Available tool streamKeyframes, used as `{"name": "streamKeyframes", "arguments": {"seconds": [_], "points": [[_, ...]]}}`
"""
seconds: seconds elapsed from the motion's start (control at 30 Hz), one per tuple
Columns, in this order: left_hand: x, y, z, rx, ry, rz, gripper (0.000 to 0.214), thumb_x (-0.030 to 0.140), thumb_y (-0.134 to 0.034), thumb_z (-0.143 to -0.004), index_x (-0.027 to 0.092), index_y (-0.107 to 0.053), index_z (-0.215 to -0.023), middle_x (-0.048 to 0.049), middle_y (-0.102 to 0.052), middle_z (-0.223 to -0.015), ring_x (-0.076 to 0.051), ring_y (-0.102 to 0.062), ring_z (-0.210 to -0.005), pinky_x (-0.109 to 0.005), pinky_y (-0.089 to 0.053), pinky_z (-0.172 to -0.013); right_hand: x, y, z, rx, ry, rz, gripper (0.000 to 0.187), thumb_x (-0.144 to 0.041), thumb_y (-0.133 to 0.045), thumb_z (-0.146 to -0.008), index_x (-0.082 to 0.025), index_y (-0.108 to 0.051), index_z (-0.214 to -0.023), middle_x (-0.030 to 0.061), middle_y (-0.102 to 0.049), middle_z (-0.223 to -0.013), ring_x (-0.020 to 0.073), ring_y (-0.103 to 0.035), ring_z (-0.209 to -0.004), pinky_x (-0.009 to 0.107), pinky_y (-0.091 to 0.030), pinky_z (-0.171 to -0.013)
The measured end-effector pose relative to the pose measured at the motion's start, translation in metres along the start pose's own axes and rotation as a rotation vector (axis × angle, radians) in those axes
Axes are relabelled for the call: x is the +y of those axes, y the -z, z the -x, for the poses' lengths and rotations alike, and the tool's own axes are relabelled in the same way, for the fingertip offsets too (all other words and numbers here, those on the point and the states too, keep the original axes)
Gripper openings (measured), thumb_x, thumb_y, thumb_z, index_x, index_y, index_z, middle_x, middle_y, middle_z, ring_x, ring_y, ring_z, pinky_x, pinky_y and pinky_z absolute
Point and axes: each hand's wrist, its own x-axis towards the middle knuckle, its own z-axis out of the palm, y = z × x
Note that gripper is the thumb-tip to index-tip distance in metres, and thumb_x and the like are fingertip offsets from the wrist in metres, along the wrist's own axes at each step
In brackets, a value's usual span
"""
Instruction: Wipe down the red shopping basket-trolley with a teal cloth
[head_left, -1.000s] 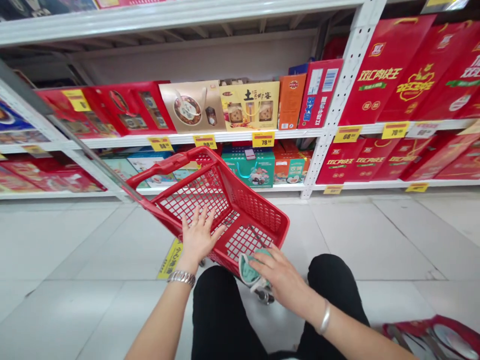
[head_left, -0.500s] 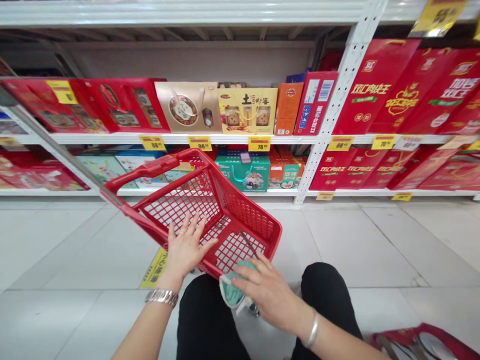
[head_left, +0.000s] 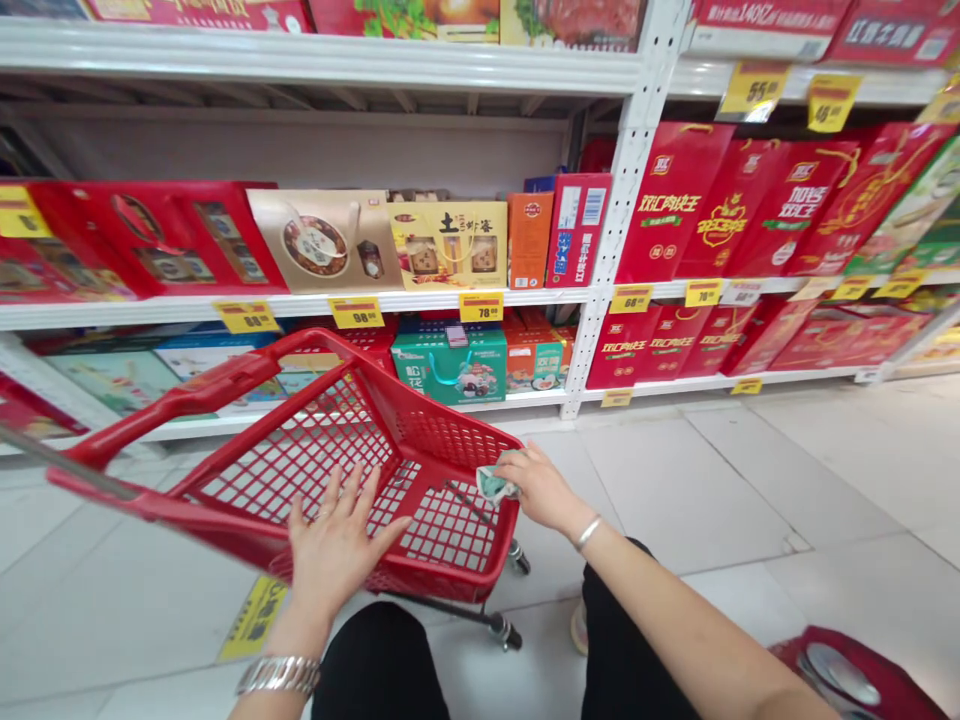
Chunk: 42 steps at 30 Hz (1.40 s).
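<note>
My left hand (head_left: pixel 337 545) lies open, bracing the red shopping basket (head_left: pixel 442 455); my right hand (head_left: pixel 544 490) pinches a teal cloth (head_left: pixel 493 484) against its rim.

I see only a corner of the green cloth (head_left: pixel 493 484); the right hand (head_left: pixel 541 487) closes over the rest at the red basket's (head_left: pixel 450 450) rim. The left hand (head_left: pixel 334 545) lies flat and covers the near rim under it. The grey pull bar (head_left: pixel 67 463) runs off the left edge. A red box (head_left: pixel 862 680) is cropped at the bottom right corner. The small print on the price tags (head_left: pixel 356 313) is too fine for me to read.
</note>
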Motion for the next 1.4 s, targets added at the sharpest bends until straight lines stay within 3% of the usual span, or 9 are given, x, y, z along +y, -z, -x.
{"name": "streamKeyframes", "arguments": {"seconds": [0.13, 0.33, 0.47, 0.57, 0.67, 0.83, 0.93, 1.07, 1.4], "points": [[0.006, 0.001, -0.003, 0.014, 0.015, 0.005, 0.073, 0.063, -0.045, -0.09, 0.02, -0.049, -0.149, -0.0168, -0.047, -0.155, -0.037, -0.036, -0.148, -0.068, -0.011, -0.119, 0.004, -0.001, -0.003, 0.024, 0.018, 0.003, 0.037, -0.002, -0.058, -0.082, -0.025, -0.073, -0.107, 0.0041, -0.071, -0.109, 0.0209, -0.059, -0.102, 0.047, -0.03, -0.116], [0.004, 0.001, -0.009, -0.003, -0.032, 0.058, 0.077, 0.069, -0.045, -0.089, 0.02, -0.049, -0.148, -0.0166, -0.047, -0.155, -0.037, -0.036, -0.148, -0.067, -0.016, -0.119, -0.007, 0.004, 0.02, 0.083, 0.023, -0.069, 0.039, -0.001, -0.053, -0.082, -0.023, -0.073, -0.106, 0.006, -0.071, -0.107, 0.0208, -0.06, -0.1, 0.042, -0.041, -0.106], [-0.003, 0.001, -0.019, -0.025, -0.083, 0.085, 0.073, 0.067, -0.045, -0.091, 0.022, -0.049, -0.149, -0.0143, -0.047, -0.155, -0.036, -0.032, -0.15, -0.069, -0.013, -0.12, -0.022, 0.0, 0.045, 0.132, -0.015, -0.083, 0.052, 0.004, -0.048, -0.075, -0.024, -0.071, -0.112, 0.0067, -0.07, -0.112, 0.0227, -0.06, -0.105, 0.047, -0.039, -0.111], [-0.005, 0.002, -0.022, 0.0, -0.086, 0.08, 0.067, 0.062, -0.044, -0.095, 0.023, -0.048, -0.149, -0.0137, -0.044, -0.158, -0.036, -0.028, -0.152, -0.07, -0.007, -0.121, -0.03, -0.015, 0.067, 0.197, 0.002, -0.112, 0.063, 0.003, -0.046, -0.07, -0.023, -0.066, -0.124, 0.0081, -0.068, -0.119, 0.0241, -0.059, -0.114, 0.054, -0.034, -0.116], [0.007, -0.001, -0.008, 0.04, -0.018, 0.099, 0.067, 0.057, -0.042, -0.097, 0.018, -0.044, -0.151, -0.0157, -0.037, -0.161, -0.036, -0.024, -0.153, -0.069, -0.012, -0.121, -0.037, -0.034, 0.086, 0.261, 0.037, -0.157, 0.072, 0.001, -0.045, -0.067, -0.024, -0.062, -0.132, 0.0088, -0.066, -0.126, 0.0247, -0.057, -0.123, 0.056, -0.036, -0.116], [0.061, -0.006, 0.052, 0.108, 0.033, 0.187, 0.06, 0.041, -0.036, -0.101, 0.021, -0.029, -0.158, -0.0148, -0.032, -0.164, -0.033, -0.021, -0.155, -0.071, -0.018, -0.119, -0.07, -0.046, 0.101, 0.214, 0.115, -0.198, 0.08, 0.003, -0.041, -0.066, -0.026, -0.056, -0.14, 0.009, -0.064, -0.135, 0.023, -0.055, -0.129, 0.058, -0.035, -0.118], [0.083, -0.003, 0.081, 0.182, 0.089, 0.184, 0.062, 0.034, -0.035, -0.102, 0.023, -0.018, -0.16, -0.0158, -0.033, -0.163, -0.032, -0.023, -0.154, -0.072, -0.014, -0.119, -0.094, -0.04, 0.104, 0.098, 0.171, -0.233, 0.08, 0.003, -0.043, -0.067, -0.026, -0.054, -0.142, 0.0084, -0.064, -0.136, 0.0224, -0.054, -0.131, 0.057, -0.034, -0.12], [0.08, 0.001, 0.091, 0.19, 0.047, 0.16, 0.067, 0.039, -0.038, -0.1, 0.022, -0.016, -0.161, -0.0173, -0.035, -0.162, -0.035, -0.026, -0.153, -0.073, -0.009, -0.119, -0.104, -0.029, 0.108, 0.042, 0.236, -0.162, 0.073, 0.002, -0.046, -0.074, -0.029, -0.056, -0.139, 0.0068, -0.065, -0.137, 0.0249, -0.052, -0.134, 0.059, -0.031, -0.121], [0.048, -0.018, 0.075, 0.182, -0.081, 0.143, 0.068, 0.051, -0.04, -0.098, 0.019, -0.032, -0.157, -0.0157, -0.038, -0.161, -0.035, -0.027, -0.153, -0.066, -0.012, -0.122, -0.057, 0.011, 0.084, 0.036, 0.266, 0.002, 0.061, 0.003, -0.048, -0.082, -0.028, -0.063, -0.133, 0.0043, -0.065, -0.136, 0.0222, -0.048, -0.136, 0.052, -0.027, -0.124]]}}
